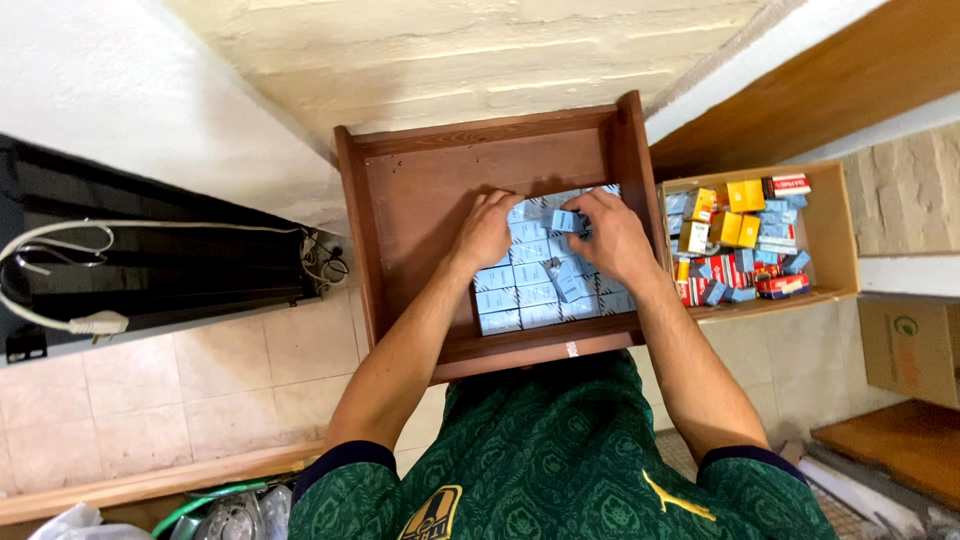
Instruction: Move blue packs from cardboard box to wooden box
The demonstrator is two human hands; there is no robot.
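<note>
A brown wooden drawer [400,220] lies in front of me, its right half packed with rows of small light-blue boxes [530,295]. My left hand [487,228] rests on the top left of the blue boxes, fingers bent over them. My right hand [612,232] sits on the upper right rows and pinches one small blue box [564,221] between thumb and fingers. The left half of the drawer shows bare wood.
A cardboard box [835,235] to the right holds several yellow, red and blue small boxes. A black long case with a white cable and plug [95,322] lies left. Another carton [912,345] and wooden boards stand at right. Tiled floor below.
</note>
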